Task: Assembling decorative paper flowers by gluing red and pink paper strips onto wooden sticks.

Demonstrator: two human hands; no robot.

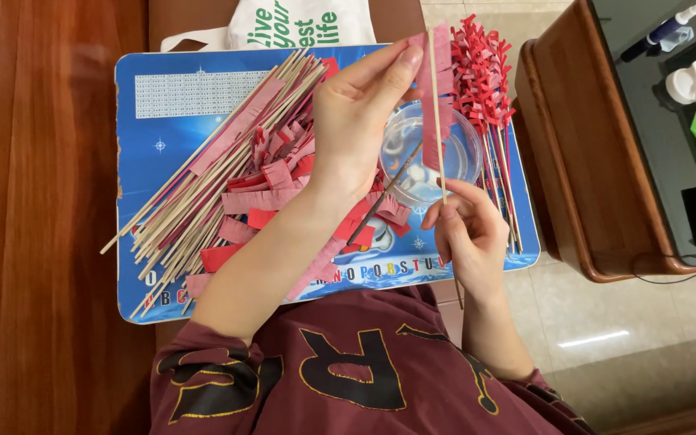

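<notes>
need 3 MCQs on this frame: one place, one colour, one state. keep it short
1. Where is the clear bowl?
A. on the blue board
B. on the floor
C. on the dark cabinet

2. What colour is the fringed paper strip on the stick being held?
A. green
B. pink
C. yellow

3. How is that stick held?
A. lying flat on the board
B. by both hands, raised over the bowl
C. by one hand only

Answers:
1 A: the bowl rests on the blue board, right of the loose sticks.
2 B: the strip is pink.
3 B: the left hand pinches the paper at the top, the right hand grips the lower end.
</notes>
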